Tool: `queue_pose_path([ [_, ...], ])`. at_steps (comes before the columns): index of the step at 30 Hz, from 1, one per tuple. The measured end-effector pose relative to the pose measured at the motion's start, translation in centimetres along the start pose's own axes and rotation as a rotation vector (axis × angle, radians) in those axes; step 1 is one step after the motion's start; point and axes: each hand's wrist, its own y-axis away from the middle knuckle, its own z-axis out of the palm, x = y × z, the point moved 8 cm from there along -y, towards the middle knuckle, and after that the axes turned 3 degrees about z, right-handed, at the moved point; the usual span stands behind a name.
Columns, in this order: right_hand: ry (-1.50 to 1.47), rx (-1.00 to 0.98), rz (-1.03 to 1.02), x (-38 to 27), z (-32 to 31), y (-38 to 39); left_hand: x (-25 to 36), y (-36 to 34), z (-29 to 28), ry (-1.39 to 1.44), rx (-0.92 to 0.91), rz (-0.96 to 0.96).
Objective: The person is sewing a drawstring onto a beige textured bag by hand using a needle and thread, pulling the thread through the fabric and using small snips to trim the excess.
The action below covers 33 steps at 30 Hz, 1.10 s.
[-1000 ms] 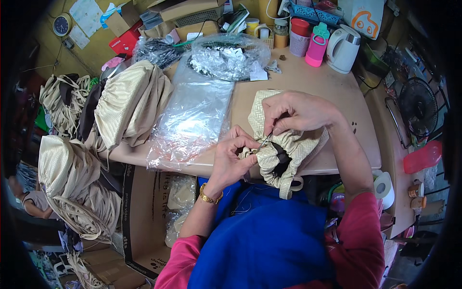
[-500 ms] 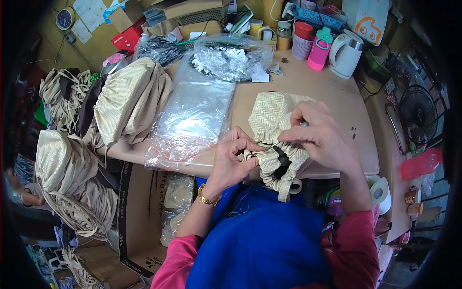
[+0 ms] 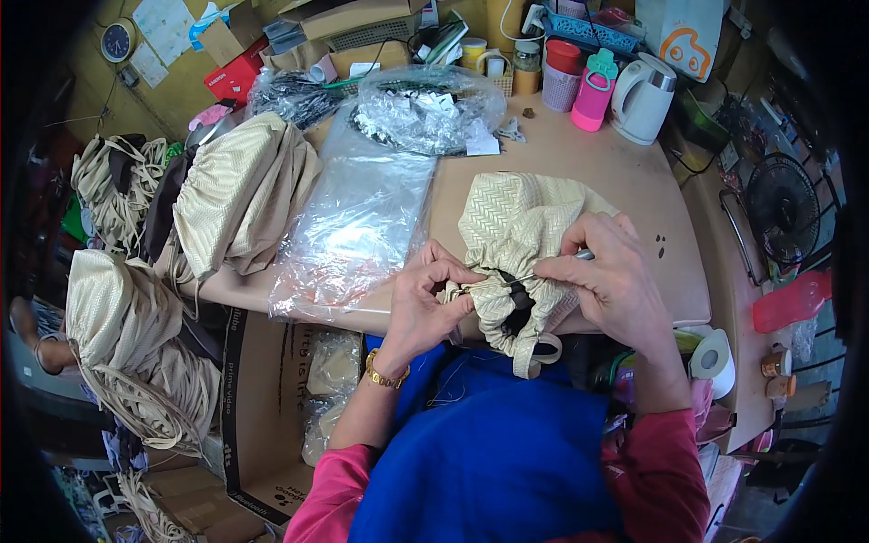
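A cream drawstring bag point(image 3: 511, 213) with a herringbone weave and dark lining lies at the table's front edge, its gathered mouth towards me. My left hand point(image 3: 421, 303) pinches that mouth's left side between thumb and fingers. Over the right side, my right hand point(image 3: 615, 281) is closed around a small slim tool, whose grey end point(image 3: 587, 255) pokes out between the fingers. The rest of the tool is hidden, so its kind cannot be made out. Right fingertips touch the gathered cloth beside the dark opening. A cream strap loop point(image 3: 539, 355) hangs over the edge.
Clear plastic bags point(image 3: 367, 213) lie left of the work. Heaps of similar cream bags point(image 3: 231, 195) stand further left. At the back are a basket of plastic-wrapped bits point(image 3: 425, 109), a pink bottle point(image 3: 593, 95) and a white kettle point(image 3: 641, 104). A cardboard box point(image 3: 262, 434) sits below the table.
My right hand has shifted slightly down and right, its fingers now lower against the bag's mouth. More of the dark opening shows. The left hand keeps its pinch.
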Motion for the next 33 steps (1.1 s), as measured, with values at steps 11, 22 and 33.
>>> queue_pose_path([
  [11, 0.159, -0.074, -0.043, -2.3, 0.1, 0.0, 0.7, 0.0, 0.0, -0.039, 0.017, 0.022],
  [22, -0.127, -0.093, 0.105, 0.8, 1.9, 0.8, 0.2, 0.0, -0.2, 0.003, 0.039, 0.011],
  [33, -0.071, 0.05, 0.063, 0.6, 1.0, 1.0, -0.1, 0.1, -0.5, 0.0, 0.042, -0.005],
])
